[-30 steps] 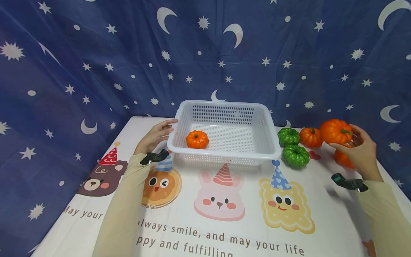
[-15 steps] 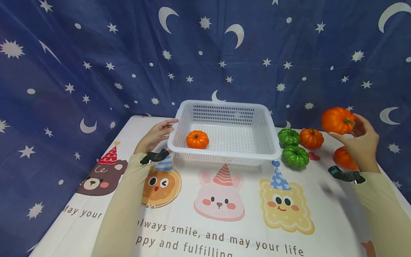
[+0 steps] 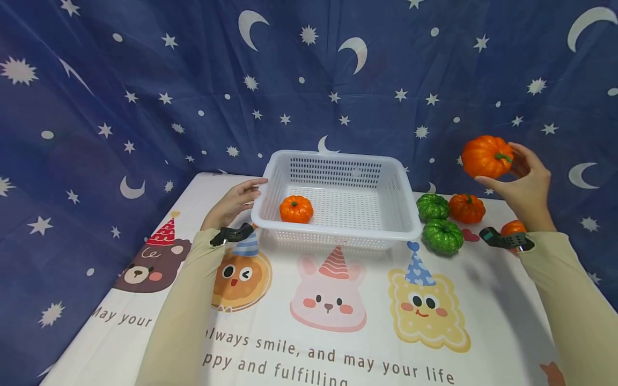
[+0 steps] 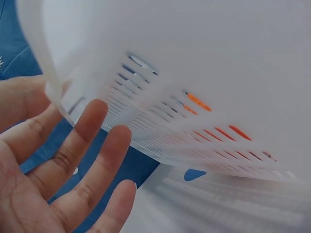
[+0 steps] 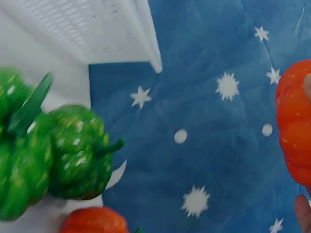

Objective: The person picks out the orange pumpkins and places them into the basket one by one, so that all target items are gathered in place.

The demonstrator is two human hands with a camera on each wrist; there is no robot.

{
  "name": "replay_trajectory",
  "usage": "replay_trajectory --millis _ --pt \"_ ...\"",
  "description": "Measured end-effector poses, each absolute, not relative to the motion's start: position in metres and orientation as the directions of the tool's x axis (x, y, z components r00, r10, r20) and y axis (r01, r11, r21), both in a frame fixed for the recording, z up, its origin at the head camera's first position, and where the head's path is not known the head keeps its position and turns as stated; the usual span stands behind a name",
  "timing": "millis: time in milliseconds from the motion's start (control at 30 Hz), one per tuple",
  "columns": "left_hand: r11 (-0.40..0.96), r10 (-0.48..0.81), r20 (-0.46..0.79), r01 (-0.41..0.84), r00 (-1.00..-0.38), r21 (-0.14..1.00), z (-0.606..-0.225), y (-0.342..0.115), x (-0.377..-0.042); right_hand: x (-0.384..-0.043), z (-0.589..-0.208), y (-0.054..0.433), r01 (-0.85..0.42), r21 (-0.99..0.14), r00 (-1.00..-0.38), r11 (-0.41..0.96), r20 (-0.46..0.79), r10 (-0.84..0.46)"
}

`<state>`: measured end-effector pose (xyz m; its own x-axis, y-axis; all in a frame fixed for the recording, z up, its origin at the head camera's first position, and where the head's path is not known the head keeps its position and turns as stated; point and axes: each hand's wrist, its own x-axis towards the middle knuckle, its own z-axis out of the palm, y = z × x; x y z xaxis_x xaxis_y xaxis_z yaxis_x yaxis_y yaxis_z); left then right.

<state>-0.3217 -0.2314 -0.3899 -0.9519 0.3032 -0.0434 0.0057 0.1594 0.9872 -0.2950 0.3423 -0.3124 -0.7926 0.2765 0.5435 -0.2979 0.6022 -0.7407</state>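
My right hand (image 3: 526,185) grips an orange pumpkin (image 3: 485,156) with a green stem, held up above the table against the blue backdrop. In the right wrist view that pumpkin (image 5: 295,124) shows at the right edge, with only bits of the fingers in sight. At the left end of a white plastic basket (image 3: 338,234), my left hand (image 3: 235,203) has its fingers extended along the outer wall. The left wrist view shows those fingers (image 4: 87,179) spread, fingertips right at the slotted wall. A smaller orange pumpkin (image 3: 296,209) sits inside the basket at its left.
Right of the basket stand two green pumpkins (image 3: 442,237) and an orange pumpkin (image 3: 466,208). Another orange pumpkin (image 3: 513,228) is partly hidden behind the right wrist camera (image 3: 506,239). A printed white tablecloth (image 3: 376,300) covers the table, and a starry blue curtain (image 3: 289,80) hangs behind.
My right hand has lifted the orange pumpkin from beside the others, up and then leftward. The left hand and the basket have stayed in place.
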Motion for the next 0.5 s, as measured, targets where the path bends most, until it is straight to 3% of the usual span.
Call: replay_trajectory --millis 333,500 --pt "0.148 0.309 -0.048 -0.002 -0.95 0.989 -0.388 -0.232 -0.319 -0.316 -0.29 0.306 -0.38 -0.671 -0.809 0.636 0.574 0.123" --pt "0.151 0.305 -0.056 -0.01 -0.951 0.988 -0.388 -0.231 -0.321 -0.326 -0.283 0.286 -0.456 -0.628 -0.79 0.631 0.612 0.038"
